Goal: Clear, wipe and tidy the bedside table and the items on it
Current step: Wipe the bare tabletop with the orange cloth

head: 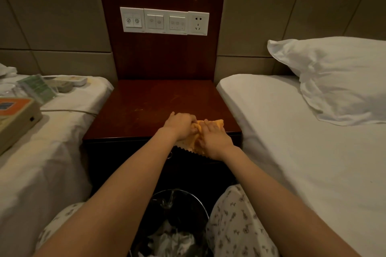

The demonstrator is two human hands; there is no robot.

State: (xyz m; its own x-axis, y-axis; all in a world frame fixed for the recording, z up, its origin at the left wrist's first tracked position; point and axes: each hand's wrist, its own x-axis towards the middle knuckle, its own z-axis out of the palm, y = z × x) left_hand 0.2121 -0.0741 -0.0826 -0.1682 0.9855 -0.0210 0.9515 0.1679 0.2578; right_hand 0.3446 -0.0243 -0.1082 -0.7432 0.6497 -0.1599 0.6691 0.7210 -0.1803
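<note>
Your left hand (pixel 180 126) and right hand (pixel 215 137) had fingers curled into the orange cloth (pixel 217 123), bunched under them at the front edge of the bedside table (pixel 146 102). A loosened grip could have let its overhang drag it into the bin (pixel 188 194) below.

We note a row of white switch plates (pixel 155 21) on the dark wood panel (pixel 163 56), with a white wall socket (pixel 198 23) touching the row's right end. Padded beige wall panels (pixel 261 16) flank the wood on both sides. Right bed (pixel 292 142): white sheet, one white pillow (pixel 338 77) at its head. Left bed (pixel 41 162): white sheet. Near the bottom edge stands a dark waste bin (pixel 183 192) holding crumpled white paper (pixel 173 240).
</note>
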